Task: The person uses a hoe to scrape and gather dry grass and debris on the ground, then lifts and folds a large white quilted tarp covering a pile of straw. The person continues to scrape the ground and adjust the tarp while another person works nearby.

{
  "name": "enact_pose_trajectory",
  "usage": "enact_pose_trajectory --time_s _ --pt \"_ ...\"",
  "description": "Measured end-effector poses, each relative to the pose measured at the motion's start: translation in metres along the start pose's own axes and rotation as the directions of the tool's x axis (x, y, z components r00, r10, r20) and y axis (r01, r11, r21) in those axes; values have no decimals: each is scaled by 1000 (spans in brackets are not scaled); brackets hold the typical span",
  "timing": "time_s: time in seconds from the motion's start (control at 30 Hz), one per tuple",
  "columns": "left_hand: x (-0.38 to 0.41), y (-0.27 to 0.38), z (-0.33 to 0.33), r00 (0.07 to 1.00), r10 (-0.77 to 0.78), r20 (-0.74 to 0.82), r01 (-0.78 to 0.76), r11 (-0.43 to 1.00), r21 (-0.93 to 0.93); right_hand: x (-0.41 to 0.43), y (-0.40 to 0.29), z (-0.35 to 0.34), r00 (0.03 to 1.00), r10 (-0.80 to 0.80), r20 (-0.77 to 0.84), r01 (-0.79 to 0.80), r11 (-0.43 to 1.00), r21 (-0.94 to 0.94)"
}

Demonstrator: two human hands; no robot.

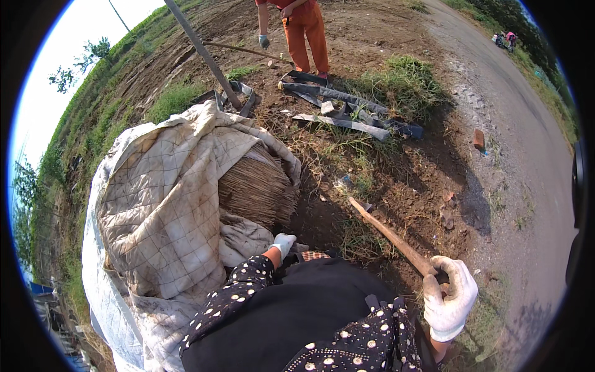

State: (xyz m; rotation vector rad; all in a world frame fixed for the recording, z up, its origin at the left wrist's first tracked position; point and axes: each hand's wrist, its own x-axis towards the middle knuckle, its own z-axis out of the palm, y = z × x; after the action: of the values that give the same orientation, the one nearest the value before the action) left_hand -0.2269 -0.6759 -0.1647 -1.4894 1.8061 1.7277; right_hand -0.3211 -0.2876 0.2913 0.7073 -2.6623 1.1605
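Observation:
My right hand (450, 294), in a soiled white knit glove, grips the near end of a long wooden tool handle (393, 238). At its far end a small dark metal blade (366, 206) shows near the soil, too little of it to tell the kind of tool. My left hand (282, 243), also in a white glove, is curled low beside a stained quilted cover (167, 200). Whether it holds anything is hidden from me. The cover is draped over a big bundle of dry stalks (255, 188), whose cut ends face out through a gap.
A person in orange trousers (307, 37) stands ahead, near a wooden pole (246, 48) on the soil. Dark fabric strips (339, 97) lie before them, a stone on top. A slanted post (204, 53) rises behind the bundle. A brick (479, 138) sits beside the road (525, 153).

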Motion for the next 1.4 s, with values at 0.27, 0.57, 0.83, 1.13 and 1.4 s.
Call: enact_pose_trajectory --time_s 0.27,0.57,0.83,1.13,1.4 --pt "-33 122 101 910 -113 399 139 990 -38 -8 0 -2 972 224 -68 -230 968 -101" --pt "-30 105 295 528 -227 818 373 928 17 -32 -4 2 882 435 -181 -471 825 -311" --pt "-47 57 342 736 -272 620 -10 911 412 -125 -8 12 589 791 -167 -753 462 -468" --pt "-101 117 367 753 -159 639 58 983 176 -218 1 65 116 992 -47 -985 121 125" --pt "-101 243 377 641 117 759 -37 992 -122 -117 102 149 354 927 -124 -895 374 243"
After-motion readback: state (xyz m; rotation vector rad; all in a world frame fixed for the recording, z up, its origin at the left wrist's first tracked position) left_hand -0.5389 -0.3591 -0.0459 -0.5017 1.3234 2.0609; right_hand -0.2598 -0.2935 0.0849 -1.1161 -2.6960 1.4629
